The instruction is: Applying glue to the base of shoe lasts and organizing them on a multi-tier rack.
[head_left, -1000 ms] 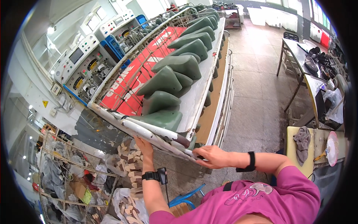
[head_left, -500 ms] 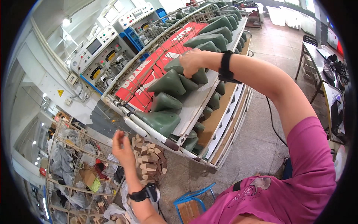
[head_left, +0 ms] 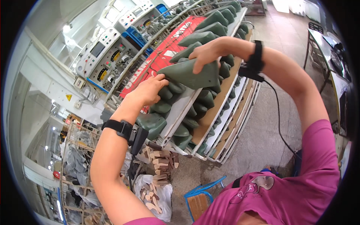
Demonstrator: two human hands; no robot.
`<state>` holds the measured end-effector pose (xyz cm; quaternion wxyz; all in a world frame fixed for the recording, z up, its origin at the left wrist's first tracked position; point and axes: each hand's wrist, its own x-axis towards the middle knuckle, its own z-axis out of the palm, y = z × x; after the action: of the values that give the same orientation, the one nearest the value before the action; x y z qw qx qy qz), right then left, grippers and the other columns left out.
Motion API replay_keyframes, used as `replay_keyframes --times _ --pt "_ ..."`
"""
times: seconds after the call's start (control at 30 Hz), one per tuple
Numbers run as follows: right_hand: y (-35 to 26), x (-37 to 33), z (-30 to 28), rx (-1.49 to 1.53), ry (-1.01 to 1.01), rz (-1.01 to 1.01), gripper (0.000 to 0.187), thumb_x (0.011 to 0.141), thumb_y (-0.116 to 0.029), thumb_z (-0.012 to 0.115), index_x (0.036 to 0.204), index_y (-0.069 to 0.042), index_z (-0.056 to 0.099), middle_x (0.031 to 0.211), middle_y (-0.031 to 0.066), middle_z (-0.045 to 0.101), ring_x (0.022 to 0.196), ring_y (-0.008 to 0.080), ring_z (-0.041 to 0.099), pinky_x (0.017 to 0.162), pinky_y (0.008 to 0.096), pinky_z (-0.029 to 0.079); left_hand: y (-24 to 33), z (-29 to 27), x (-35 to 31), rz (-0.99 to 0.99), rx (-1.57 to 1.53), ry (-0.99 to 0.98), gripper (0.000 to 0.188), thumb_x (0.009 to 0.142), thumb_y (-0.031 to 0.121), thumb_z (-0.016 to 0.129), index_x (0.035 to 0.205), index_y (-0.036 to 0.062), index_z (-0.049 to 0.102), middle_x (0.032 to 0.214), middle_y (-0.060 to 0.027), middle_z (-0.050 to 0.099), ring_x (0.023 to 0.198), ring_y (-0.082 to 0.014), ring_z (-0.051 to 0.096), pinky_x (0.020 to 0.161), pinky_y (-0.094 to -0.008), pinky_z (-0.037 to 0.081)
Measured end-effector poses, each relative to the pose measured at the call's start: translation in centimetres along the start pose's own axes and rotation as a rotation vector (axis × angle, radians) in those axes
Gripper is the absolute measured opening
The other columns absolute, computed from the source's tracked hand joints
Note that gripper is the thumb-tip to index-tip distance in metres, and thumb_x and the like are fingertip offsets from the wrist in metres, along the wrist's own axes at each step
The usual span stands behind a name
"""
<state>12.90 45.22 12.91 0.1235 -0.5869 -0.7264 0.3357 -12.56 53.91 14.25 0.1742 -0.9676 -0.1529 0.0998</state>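
Green shoe last (head_left: 187,75), one, is held in the right hand's (head_left: 207,54) grip over a pale shelf (head_left: 177,114); the left hand (head_left: 149,90) bends at its toe, its grip unclear. The narrow toe points left, long axis sideways. Other lasts (head_left: 153,123) overlap beyond counting; one blue-framed stool (head_left: 198,204) stands on grey floor (head_left: 249,137).

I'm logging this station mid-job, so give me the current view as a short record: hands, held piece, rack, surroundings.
Right hand: grips the wide end of a green form
Left hand: fingers at the form's narrow tip; firmness of contact unclear
Held piece: smooth, foot-shaped, tip toward the left hand
Rack: several shelves, with more green forms on them
Left background: machines with control panels
Below rack in picture: blue-framed stool; white plastic bag with brown and tan pieces
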Motion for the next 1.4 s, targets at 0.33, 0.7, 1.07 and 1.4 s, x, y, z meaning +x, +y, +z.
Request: replay_keyframes --times 0.33,0.7,1.07,1.4 --pt "11.5 -15.7 19.6 1.287 0.369 -0.235 0.086 0.068 -0.043 0.070 0.129 0.008 0.038 0.120 0.0162 0.053 0.104 0.0200 0.055 0.089 0.0305 0.043 -4.2 1.1 2.0 0.116 0.239 -0.038 0.046 0.051 0.009 0.074 0.092 0.0044 0.052 0.092 -0.0130 0.054 0.089 -0.0324 0.057 0.077 -0.0395 0.048" --pt "16.8 -33.1 37.7 1.671 0.941 0.185 0.051 0.078 -0.036 0.062 0.112 0.001 0.054 0.097 0.0104 0.062 0.081 0.0191 0.061 0.070 0.0328 0.050 1.3 -8.9 -5.0 -0.173 -0.311 0.597 0.031 0.067 0.012 0.069 0.094 -0.0009 0.060 0.085 -0.0099 0.059 0.080 -0.0216 0.056 0.074 -0.0323 0.044" --pt "7.7 -46.4 51.9 2.023 1.499 0.094 0.046 0.089 -0.040 0.049 0.119 -0.004 0.048 0.094 0.0131 0.062 0.072 0.0226 0.062 0.057 0.0301 0.052 26.6 -9.7 1.5 0.288 -1.103 0.627 0.043 0.058 0.012 0.065 0.098 -0.0013 0.058 0.090 -0.0029 0.054 0.083 -0.0130 0.050 0.080 -0.0261 0.040" --pt "1.9 -52.3 59.7 1.710 1.589 0.710 0.058 0.095 -0.044 0.032 0.128 0.005 0.032 0.106 0.0262 0.054 0.084 0.0300 0.063 0.070 0.0366 0.055 58.5 -9.3 3.3 1.079 -1.110 0.581 0.032 0.059 0.012 0.078 0.085 0.0008 0.061 0.076 -0.0098 0.058 0.067 -0.0206 0.057 0.060 -0.0308 0.045"
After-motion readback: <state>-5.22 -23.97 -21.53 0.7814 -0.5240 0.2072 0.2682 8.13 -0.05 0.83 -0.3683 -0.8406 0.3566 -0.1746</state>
